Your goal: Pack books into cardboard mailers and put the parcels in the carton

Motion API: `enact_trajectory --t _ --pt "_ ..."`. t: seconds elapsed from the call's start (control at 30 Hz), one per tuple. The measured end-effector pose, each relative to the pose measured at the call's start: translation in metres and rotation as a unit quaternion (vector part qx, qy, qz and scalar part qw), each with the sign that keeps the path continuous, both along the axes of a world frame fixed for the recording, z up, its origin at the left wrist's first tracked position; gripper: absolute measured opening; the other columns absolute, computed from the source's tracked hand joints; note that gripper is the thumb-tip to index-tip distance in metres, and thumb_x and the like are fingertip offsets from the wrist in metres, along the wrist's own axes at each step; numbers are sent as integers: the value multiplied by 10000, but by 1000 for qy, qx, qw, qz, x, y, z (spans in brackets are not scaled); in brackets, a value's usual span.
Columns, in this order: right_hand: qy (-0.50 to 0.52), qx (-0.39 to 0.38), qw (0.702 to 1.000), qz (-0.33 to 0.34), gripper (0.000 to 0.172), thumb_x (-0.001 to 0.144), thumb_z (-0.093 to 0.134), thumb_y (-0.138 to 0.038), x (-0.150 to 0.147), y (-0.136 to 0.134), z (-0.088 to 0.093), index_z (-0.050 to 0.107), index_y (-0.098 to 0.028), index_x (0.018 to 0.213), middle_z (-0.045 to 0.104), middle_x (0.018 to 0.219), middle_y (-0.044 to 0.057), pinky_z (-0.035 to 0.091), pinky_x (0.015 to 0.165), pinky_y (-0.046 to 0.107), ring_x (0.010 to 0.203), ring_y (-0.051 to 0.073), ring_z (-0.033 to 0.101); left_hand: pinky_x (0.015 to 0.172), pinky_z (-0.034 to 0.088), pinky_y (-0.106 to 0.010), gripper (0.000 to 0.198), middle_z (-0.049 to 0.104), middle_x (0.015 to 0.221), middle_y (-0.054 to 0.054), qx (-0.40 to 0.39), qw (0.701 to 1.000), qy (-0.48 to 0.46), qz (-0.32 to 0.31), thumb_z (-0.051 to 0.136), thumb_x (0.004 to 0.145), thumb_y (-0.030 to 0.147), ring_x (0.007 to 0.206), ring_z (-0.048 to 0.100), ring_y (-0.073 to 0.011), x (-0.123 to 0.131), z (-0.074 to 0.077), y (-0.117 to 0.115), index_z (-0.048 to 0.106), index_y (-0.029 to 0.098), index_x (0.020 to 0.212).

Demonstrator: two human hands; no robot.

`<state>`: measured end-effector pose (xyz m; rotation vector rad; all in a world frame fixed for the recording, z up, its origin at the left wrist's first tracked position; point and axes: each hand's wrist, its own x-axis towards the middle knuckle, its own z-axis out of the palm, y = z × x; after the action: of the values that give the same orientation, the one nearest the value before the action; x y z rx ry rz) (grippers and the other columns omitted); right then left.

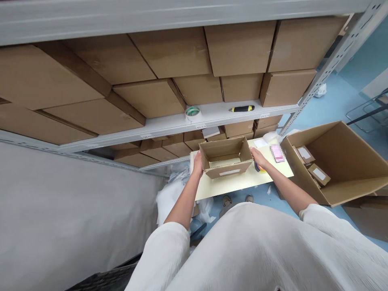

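Note:
Between my two hands is an open-topped cardboard box point(226, 169) with a white label on its near side. My left hand point(198, 163) is closed on the box's left end, and my right hand point(258, 157) grips its right end. Through the open top, a pale surface shows at the bottom. The box is over a pale yellow tabletop point(212, 189); whether it rests on it I cannot tell. Just under my right hand lies a roll of tape point(260, 167), partly hidden. A pinkish blurred item point(277, 153) is farther right on the tabletop.
A metal shelf point(218, 110) full of closed cardboard boxes rises ahead, with a tape roll point(193, 112) and a yellow-black utility knife point(241, 108) on its ledge. At right stands a large open carton point(351, 161) holding small labelled boxes. White plastic wrapping point(169, 198) lies left of the table.

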<state>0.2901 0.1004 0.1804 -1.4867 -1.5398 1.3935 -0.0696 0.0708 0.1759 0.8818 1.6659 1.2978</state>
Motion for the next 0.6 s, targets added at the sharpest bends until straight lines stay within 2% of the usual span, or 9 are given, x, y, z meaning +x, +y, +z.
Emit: enact_trajectory --t 0.2,0.3,0.4,0.5,0.6 --pt "62 -57 996 23 480 965 616 -728 -4 7 20 587 -259 1066 720 1085 43 580 849 338 954 204 702 1067 581 -398 444 748 1436 -100 -6 997 -29 -74 580 1054 536 1334 681 -295 -17 -5 -12 748 247 1345" --pt "51 -55 996 41 492 943 653 -734 -6 11 24 570 -254 1010 701 1040 34 578 855 350 959 204 693 1122 551 -426 428 722 1474 -123 -5 998 -23 -56 571 1058 516 1388 652 -316 -18 -14 -9 754 228 1316" --pt "21 -35 996 74 528 846 787 -714 -9 15 26 558 -255 973 676 1033 22 579 855 355 960 202 664 1198 498 -452 405 701 1491 -147 -7 999 12 -50 619 1047 483 1430 628 -328 -14 -22 -3 723 220 1336" --pt "7 -31 996 82 529 799 842 -674 -10 19 27 553 -256 950 659 1043 16 584 843 359 945 196 644 1208 493 -421 471 672 1523 -146 -7 996 49 -78 686 1025 425 1437 625 -293 -12 -29 0 633 237 1454" --pt "12 -21 998 50 512 795 839 -642 -8 24 27 567 -257 994 658 1108 32 597 811 361 953 201 647 1151 536 -406 539 643 1555 -161 -12 995 31 -97 688 1011 358 1435 624 -266 -20 -35 -1 563 247 1523"
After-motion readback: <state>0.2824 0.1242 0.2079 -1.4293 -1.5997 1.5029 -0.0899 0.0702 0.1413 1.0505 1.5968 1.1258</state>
